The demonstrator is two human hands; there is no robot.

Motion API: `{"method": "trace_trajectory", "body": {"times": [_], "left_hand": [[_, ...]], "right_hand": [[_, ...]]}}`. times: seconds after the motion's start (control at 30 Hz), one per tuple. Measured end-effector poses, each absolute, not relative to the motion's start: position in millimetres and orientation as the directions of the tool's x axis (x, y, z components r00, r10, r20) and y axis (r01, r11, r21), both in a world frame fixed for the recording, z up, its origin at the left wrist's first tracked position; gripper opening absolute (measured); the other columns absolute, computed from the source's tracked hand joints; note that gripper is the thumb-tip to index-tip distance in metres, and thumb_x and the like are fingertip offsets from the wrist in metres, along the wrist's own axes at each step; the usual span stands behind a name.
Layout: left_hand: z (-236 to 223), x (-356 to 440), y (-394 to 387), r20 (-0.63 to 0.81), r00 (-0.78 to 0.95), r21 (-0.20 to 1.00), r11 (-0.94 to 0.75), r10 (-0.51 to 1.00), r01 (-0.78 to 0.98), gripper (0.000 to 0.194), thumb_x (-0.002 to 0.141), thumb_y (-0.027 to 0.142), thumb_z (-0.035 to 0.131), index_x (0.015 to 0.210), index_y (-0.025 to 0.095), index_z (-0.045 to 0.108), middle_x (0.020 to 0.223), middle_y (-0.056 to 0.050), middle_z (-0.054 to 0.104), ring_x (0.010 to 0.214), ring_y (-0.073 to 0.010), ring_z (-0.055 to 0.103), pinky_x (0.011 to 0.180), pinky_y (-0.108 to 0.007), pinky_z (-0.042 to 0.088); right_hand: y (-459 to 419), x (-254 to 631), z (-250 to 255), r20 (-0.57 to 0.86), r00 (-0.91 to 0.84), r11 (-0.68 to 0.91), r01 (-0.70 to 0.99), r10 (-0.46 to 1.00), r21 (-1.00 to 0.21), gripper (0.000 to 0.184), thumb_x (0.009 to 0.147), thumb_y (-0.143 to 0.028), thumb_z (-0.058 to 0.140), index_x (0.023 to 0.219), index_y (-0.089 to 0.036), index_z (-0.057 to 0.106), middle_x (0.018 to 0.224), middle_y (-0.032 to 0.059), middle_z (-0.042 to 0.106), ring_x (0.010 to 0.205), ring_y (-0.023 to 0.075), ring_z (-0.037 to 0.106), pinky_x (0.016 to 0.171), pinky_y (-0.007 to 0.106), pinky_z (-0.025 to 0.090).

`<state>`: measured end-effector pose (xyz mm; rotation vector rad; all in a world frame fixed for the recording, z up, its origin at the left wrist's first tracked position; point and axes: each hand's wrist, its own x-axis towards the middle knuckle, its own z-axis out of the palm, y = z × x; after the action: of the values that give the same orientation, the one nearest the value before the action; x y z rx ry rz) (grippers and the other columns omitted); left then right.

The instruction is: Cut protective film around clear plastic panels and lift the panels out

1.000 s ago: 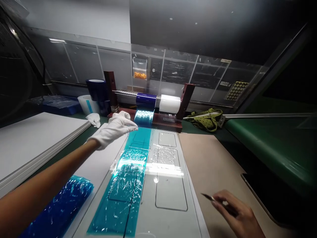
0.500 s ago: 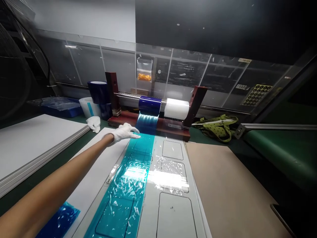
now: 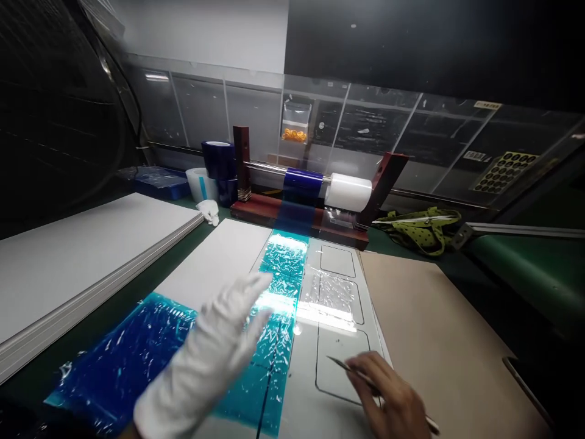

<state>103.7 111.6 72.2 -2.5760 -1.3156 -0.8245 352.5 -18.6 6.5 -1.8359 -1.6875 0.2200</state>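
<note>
My left hand, in a white glove, is over the strip of blue film with its fingers stretched out and thumb apart. I cannot tell whether it touches the film. Wrinkled and shiny, the film runs down from the blue roll over a pale sheet with black rounded outlines. My bare right hand is closed around a slim pointed tool, its tip over the pale sheet to the right of the film. The tool's exact kind is unclear.
A dark red stand carries the blue roll and a white roll. A folded dark blue film piece lies at left, near stacked white sheets. Brown board is on the right, with a green pouch behind.
My left hand has come back from near the stand toward me, over the film. My right hand with the pointed tool has entered at lower right. The view has shifted left.
</note>
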Motion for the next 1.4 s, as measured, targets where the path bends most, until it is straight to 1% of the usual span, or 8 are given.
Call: {"method": "trace_trajectory", "body": {"times": [0.07, 0.27, 0.57, 0.93, 1.1, 1.2, 1.3, 1.4], "left_hand": [[27, 94, 82, 0.571, 0.418, 0.113, -0.572, 0.706, 0.812, 0.058, 0.093, 0.033, 0.041, 0.146, 0.025, 0.021, 0.139, -0.007, 0.051, 0.129, -0.0229, 0.045, 0.098, -0.04, 0.048], [-49, 87, 75, 0.54, 0.33, 0.005, -0.395, 0.774, 0.919, 0.06, 0.092, 0.044, 0.039, 0.14, 0.008, 0.036, 0.14, -0.019, 0.046, 0.129, -0.0313, 0.045, 0.102, -0.048, 0.045], [-49, 89, 63, 0.552, 0.179, 0.1, -0.278, 0.814, 0.955, 0.076, 0.09, 0.04, 0.043, 0.148, 0.009, 0.005, 0.139, -0.022, 0.046, 0.125, -0.0354, 0.048, 0.097, -0.049, 0.047], [-51, 89, 68, 0.501, 0.198, 0.11, -0.288, 0.843, 0.951, 0.071, 0.091, 0.047, 0.037, 0.14, -0.004, 0.031, 0.139, -0.028, 0.043, 0.13, -0.0383, 0.04, 0.101, -0.05, 0.043], [-47, 87, 53, 0.504, 0.267, 0.109, -0.368, 0.821, 0.924, 0.094, 0.082, 0.068, 0.039, 0.145, 0.001, 0.018, 0.148, -0.025, 0.029, 0.139, -0.0367, 0.025, 0.106, -0.051, 0.037], [-47, 89, 31, 0.499, 0.318, 0.104, -0.42, 0.806, 0.902, 0.116, 0.066, 0.079, 0.048, 0.147, 0.004, 0.011, 0.149, -0.025, 0.029, 0.136, -0.0379, 0.03, 0.101, -0.052, 0.041], [-44, 92, 16, 0.365, 0.324, 0.122, -0.391, 0.872, 0.912, 0.119, 0.058, 0.069, 0.061, 0.147, 0.006, 0.012, 0.15, -0.021, 0.029, 0.135, -0.0371, 0.033, 0.102, -0.052, 0.04], [-38, 93, 20, 0.265, 0.322, 0.111, -0.36, 0.909, 0.926, 0.096, 0.068, 0.047, 0.061, 0.145, 0.008, 0.021, 0.151, -0.017, 0.027, 0.138, -0.032, 0.028, 0.108, -0.047, 0.035]], "right_hand": [[7, 328, 12, 0.261, 0.069, 0.067, 0.876, 0.963, -0.478, 0.02, 0.093, -0.024, 0.044, 0.087, -0.025, 0.063, 0.086, 0.0039, 0.067, 0.071, 0.0168, 0.065, 0.06, 0.024, 0.044], [81, 262, 21, 0.168, -0.09, 0.121, 0.974, 0.982, -0.19, 0.019, 0.093, -0.018, 0.047, 0.082, -0.022, 0.063, 0.083, 0.0012, 0.065, 0.071, 0.0146, 0.061, 0.054, 0.022, 0.03], [129, 219, 18, 0.098, -0.247, 0.257, 0.961, 0.964, -0.1, 0.021, 0.091, -0.014, 0.047, 0.078, -0.022, 0.062, 0.085, -0.0001, 0.065, 0.075, 0.0134, 0.058, 0.052, 0.025, 0.022], [46, 317, 37, 0.012, 0.019, -0.02, 0.999, 1.0, 0.033, 0.025, 0.091, -0.012, 0.045, 0.075, -0.019, 0.061, 0.079, 0.0029, 0.066, 0.068, 0.0164, 0.06, 0.05, 0.026, 0.019], [15, 304, 29, -0.043, 0.161, -0.165, 0.977, 0.986, -0.138, 0.015, 0.089, -0.016, 0.05, 0.086, -0.023, 0.063, 0.087, 0.0013, 0.067, 0.075, 0.0188, 0.064, 0.055, 0.025, 0.029], [13, 284, 21, -0.079, 0.153, -0.167, 0.96, 0.985, -0.225, 0.017, 0.089, -0.015, 0.048, 0.085, -0.022, 0.063, 0.087, 0.003, 0.068, 0.079, 0.0207, 0.064, 0.06, 0.027, 0.033], [11, 276, 23, -0.07, 0.163, -0.177, 0.923, 0.984, -0.342, 0.018, 0.089, -0.018, 0.045, 0.083, -0.02, 0.062, 0.086, 0.0047, 0.067, 0.082, 0.022, 0.064, 0.065, 0.028, 0.037], [3, 280, 31, -0.085, 0.179, -0.196, 0.808, 0.98, -0.556, 0.022, 0.091, -0.031, 0.045, 0.082, -0.02, 0.061, 0.082, 0.004, 0.066, 0.075, 0.0205, 0.062, 0.066, 0.029, 0.04]]}}
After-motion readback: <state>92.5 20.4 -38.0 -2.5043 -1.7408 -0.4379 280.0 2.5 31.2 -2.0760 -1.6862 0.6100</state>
